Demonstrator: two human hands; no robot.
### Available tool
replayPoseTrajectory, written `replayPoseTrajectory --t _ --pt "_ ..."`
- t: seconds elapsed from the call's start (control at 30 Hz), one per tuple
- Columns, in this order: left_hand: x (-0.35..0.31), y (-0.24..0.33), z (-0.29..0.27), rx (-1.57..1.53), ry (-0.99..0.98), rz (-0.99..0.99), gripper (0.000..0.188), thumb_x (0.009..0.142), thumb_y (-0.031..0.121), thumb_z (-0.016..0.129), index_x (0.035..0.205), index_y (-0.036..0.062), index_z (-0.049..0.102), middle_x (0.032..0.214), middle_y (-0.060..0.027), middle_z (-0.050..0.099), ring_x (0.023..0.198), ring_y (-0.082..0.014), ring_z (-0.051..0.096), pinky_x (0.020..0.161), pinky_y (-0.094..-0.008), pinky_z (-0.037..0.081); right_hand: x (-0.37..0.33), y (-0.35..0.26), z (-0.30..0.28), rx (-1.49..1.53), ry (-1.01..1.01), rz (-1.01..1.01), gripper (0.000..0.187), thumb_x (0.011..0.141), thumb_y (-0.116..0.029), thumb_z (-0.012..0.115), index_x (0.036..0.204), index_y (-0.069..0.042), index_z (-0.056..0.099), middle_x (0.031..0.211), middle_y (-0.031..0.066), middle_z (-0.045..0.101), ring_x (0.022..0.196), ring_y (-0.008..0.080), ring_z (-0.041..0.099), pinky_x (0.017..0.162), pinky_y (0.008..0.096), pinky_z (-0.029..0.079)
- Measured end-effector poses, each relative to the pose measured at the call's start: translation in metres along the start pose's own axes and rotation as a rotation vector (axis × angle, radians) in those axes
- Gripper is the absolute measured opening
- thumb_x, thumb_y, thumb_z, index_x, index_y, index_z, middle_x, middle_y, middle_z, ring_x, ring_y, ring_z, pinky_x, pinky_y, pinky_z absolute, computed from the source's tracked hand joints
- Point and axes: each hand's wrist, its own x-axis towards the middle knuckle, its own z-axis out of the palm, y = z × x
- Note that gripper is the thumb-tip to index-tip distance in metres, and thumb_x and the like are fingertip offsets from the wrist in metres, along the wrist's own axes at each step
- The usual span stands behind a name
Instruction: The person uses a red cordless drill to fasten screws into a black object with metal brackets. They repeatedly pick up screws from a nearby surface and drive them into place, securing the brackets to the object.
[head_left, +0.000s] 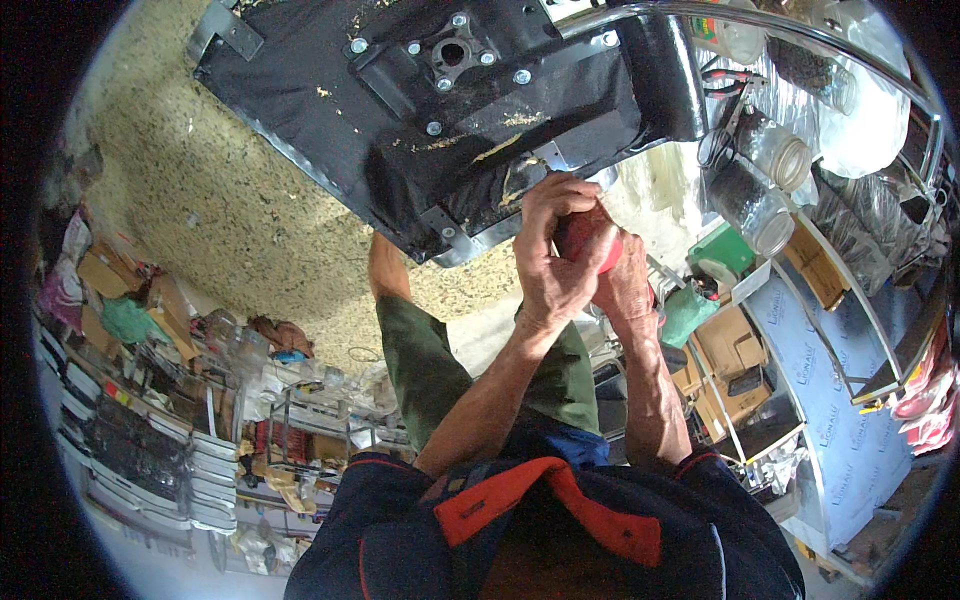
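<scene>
Speckled beige surface [230,200]: spread beyond the left side of the panel; bent by the lens.

Black fabric-covered panel [310,130]: one, set before the person; what bears it cannot be told.

Left hand [560,250]: curled around a red tool at the panel's near right edge.

Right hand [628,285]: closed around the same tool from the right, its fingers partly hidden.

Clear jars [745,205]: lying beyond the panel's right edge.

Mounting plate [468,45]: metal, fixed toward the panel's far edge; central hole ringed by bolts.

Red tool [587,243]: rounded, held in both hands over the near right edge; kind not told, being largely covered. Whether the panel is touched by its tip cannot be seen. For good work, it is judged best kept square to the panel, with pressure shared evenly by both hands, fingertips held clear of the tip and the wrinkled fabric drawn flat.

Pliers [740,75]: red-handled, beyond the right edge.

Metal bracket [445,232]: fastened at the panel's near corner.

Pale shreds [500,148]: scattered on the fabric; best brushed aside.
</scene>
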Motion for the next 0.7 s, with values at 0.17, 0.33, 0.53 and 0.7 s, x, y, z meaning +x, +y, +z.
replayPoseTrajectory --t 0.17,0.33,0.53,0.7 --pt "-0.002 -0.005 -0.001 0.064 -0.069 0.032 0.027 0.086 0.002 0.072 0.109 0.0027 0.057 0.118 -0.0139 0.062 0.11 -0.0233 0.06 0.097 -0.0377 0.049 -0.001 0.005 -0.001 0.104 -0.014 0.008 0.039 0.078 -0.029 0.075 0.108 -0.005 0.069 0.079 0.023 0.07 0.077 0.0432 0.07 0.069 0.0496 0.057" --pt "-0.011 -0.013 -0.008 -0.069 0.107 -0.157 0.025 0.091 0.013 0.07 0.111 0.0014 0.06 0.12 -0.0109 0.063 0.114 -0.0206 0.058 0.097 -0.0372 0.047 0.006 0.003 -0.001 0.019 -0.048 0.047 0.043 0.076 -0.033 0.077 0.107 -0.004 0.07 0.082 0.0228 0.071 0.077 0.0404 0.071 0.069 0.0486 0.057" --pt "0.01 -0.092 -0.028 -0.527 0.264 -1.08 0.027 0.097 0.032 0.065 0.101 0.0059 0.068 0.093 -0.0086 0.072 0.077 -0.0229 0.069 0.072 -0.0363 0.057 0.001 -0.008 -0.001 0.075 -0.017 0.109 0.039 0.076 -0.033 0.076 0.099 -0.002 0.07 0.077 0.0259 0.069 0.077 0.0422 0.071 0.07 0.0508 0.057" --pt "0.015 -0.135 -0.032 -0.931 0.113 -1.236 0.022 0.097 0.024 0.059 0.1 0.004 0.068 0.092 -0.0114 0.072 0.082 -0.0255 0.071 0.076 -0.0395 0.06 0.003 -0.007 -0.017 0.081 0.022 0.074 0.021 0.081 -0.021 0.064 0.093 -0.005 0.07 0.081 0.0255 0.069 0.082 0.0429 0.069 0.075 0.0523 0.056"
